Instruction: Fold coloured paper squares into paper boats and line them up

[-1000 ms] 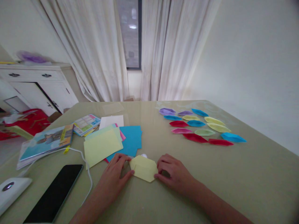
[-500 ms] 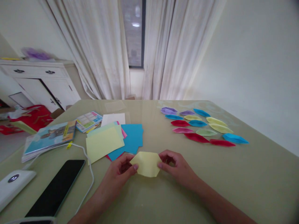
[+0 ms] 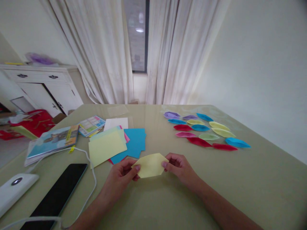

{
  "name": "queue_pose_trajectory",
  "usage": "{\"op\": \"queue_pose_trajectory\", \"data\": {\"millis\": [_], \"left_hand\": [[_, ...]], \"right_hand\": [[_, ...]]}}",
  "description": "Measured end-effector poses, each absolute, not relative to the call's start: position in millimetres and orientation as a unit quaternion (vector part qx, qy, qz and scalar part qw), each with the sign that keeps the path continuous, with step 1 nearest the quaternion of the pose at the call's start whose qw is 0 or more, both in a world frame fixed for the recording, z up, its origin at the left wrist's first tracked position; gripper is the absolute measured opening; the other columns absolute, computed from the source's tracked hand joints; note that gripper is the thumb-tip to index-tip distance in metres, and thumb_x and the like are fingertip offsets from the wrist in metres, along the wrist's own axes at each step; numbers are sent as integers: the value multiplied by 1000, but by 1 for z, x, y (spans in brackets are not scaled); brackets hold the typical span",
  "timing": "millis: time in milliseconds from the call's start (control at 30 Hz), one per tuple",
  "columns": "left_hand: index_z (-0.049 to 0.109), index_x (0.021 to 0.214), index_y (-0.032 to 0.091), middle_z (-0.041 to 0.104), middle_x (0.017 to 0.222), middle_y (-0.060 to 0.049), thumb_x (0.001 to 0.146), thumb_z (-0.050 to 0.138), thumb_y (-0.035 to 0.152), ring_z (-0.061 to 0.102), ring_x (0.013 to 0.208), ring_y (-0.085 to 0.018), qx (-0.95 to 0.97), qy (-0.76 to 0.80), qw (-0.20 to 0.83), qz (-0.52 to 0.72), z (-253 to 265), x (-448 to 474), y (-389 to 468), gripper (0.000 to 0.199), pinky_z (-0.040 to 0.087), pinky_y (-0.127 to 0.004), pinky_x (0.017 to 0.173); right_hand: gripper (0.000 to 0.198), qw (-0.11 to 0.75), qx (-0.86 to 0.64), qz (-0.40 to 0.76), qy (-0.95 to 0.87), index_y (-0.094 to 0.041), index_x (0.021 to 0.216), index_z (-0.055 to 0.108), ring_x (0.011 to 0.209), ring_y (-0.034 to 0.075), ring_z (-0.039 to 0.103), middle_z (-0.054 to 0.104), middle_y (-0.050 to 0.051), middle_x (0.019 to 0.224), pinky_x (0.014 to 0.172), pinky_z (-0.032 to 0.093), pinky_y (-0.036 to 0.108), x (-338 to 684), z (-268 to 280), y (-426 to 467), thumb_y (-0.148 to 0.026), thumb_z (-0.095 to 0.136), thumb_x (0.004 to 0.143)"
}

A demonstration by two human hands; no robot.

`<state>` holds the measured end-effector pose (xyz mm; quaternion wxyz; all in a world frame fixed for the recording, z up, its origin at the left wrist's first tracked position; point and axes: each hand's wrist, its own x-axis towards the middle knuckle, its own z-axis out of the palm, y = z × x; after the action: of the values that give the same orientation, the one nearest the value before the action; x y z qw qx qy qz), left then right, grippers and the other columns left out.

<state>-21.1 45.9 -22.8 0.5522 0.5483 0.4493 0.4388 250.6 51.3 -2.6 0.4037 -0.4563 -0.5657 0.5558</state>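
A pale yellow piece of folded paper (image 3: 152,165) is held up just above the table, its corners folded so that both ends taper. My left hand (image 3: 123,174) pinches its left end, thumb in front. At the right end, my right hand (image 3: 178,166) grips it the same way, with the fingers behind the paper. Beyond my left hand lies a stack of yellow sheets (image 3: 107,147), partly over blue sheets (image 3: 135,142). Several folded paper boats, among them a red one (image 3: 224,147) and a blue one (image 3: 237,142), sit in rows at the right.
A black phone (image 3: 59,191), a white power bank (image 3: 16,191) and a white cable (image 3: 94,179) lie at the left. Behind them are a book (image 3: 52,142) and printed cards (image 3: 91,125). The table's (image 3: 153,204) far edge faces curtains (image 3: 107,64).
The yellow paper has turned a little, its right end now higher and its pointed ends showing more. Both hands still hold it, and the view has shifted slightly.
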Motion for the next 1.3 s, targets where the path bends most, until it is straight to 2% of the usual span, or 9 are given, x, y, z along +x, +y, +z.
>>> {"op": "queue_pose_trajectory", "data": {"millis": [267, 400, 533, 767, 967, 1033, 1100, 1200, 1300], "left_hand": [[78, 101, 19, 73, 88, -3, 91, 77, 55, 70, 72, -18, 571, 440, 546, 427, -22, -18, 43, 37, 54, -26, 65], [78, 103, 18, 72, 83, -3, 96, 71, 56, 69, 73, -18, 590, 428, 552, 405, -22, -14, 40, 39, 53, -27, 66], [77, 107, 19, 72, 86, -4, 102, 61, 55, 69, 77, -20, 607, 436, 540, 388, -19, -12, 36, 40, 53, -28, 69], [77, 114, 21, 77, 101, -6, 98, 64, 31, 69, 95, -23, 699, 435, 444, 353, -10, -15, 30, 23, 52, -34, 87], [71, 133, 25, 76, 122, -8, 101, 62, 27, 73, 105, -22, 672, 362, 533, 365, -11, -15, 28, 33, 57, -32, 93], [68, 140, 28, 78, 119, -7, 101, 65, 31, 75, 103, -21, 642, 359, 547, 400, -14, -14, 28, 38, 59, -30, 91], [70, 138, 30, 80, 111, -5, 100, 70, 34, 76, 98, -20, 623, 369, 540, 430, -17, -14, 28, 39, 61, -27, 87], [81, 124, 30, 83, 104, -4, 95, 77, 35, 78, 91, -19, 626, 400, 486, 461, -21, -14, 28, 29, 63, -25, 83], [85, 116, 30, 85, 100, -4, 93, 79, 36, 79, 88, -19, 636, 422, 440, 473, -22, -14, 28, 24, 65, -26, 83]], "right_hand": [[53, 409, -471, 538, -567, -17, 75, 67, 58, 11, 45, 55, -4, 64, 55, 31, 24, 250, -6, 52, -67, 81, 84], [51, 395, -461, 545, -579, -17, 75, 65, 57, 10, 42, 49, -5, 62, 54, 28, 24, 250, -7, 51, -65, 78, 88], [50, 388, -445, 558, -584, -16, 80, 68, 62, 11, 46, 55, -3, 69, 58, 31, 24, 250, -8, 48, -64, 78, 88], [42, 398, -424, 578, -572, -16, 83, 71, 64, 12, 50, 58, -2, 71, 59, 35, 24, 250, -5, 46, -57, 81, 88], [36, 441, -429, 582, -532, -17, 83, 73, 67, 13, 54, 62, -2, 72, 61, 40, 24, 251, -2, 46, -51, 84, 88], [34, 454, -436, 579, -518, -18, 84, 73, 67, 13, 55, 64, -1, 72, 62, 42, 24, 251, -2, 47, -50, 84, 88], [35, 463, -442, 572, -512, -18, 84, 74, 67, 13, 56, 65, -1, 72, 63, 44, 24, 252, -3, 49, -51, 85, 87], [39, 469, -446, 563, -514, -17, 83, 75, 66, 13, 56, 66, -1, 71, 63, 45, 24, 252, -6, 53, -55, 87, 82], [41, 464, -444, 565, -517, -18, 83, 75, 65, 14, 56, 66, 0, 72, 62, 46, 24, 252, -7, 55, -56, 88, 80]]}}
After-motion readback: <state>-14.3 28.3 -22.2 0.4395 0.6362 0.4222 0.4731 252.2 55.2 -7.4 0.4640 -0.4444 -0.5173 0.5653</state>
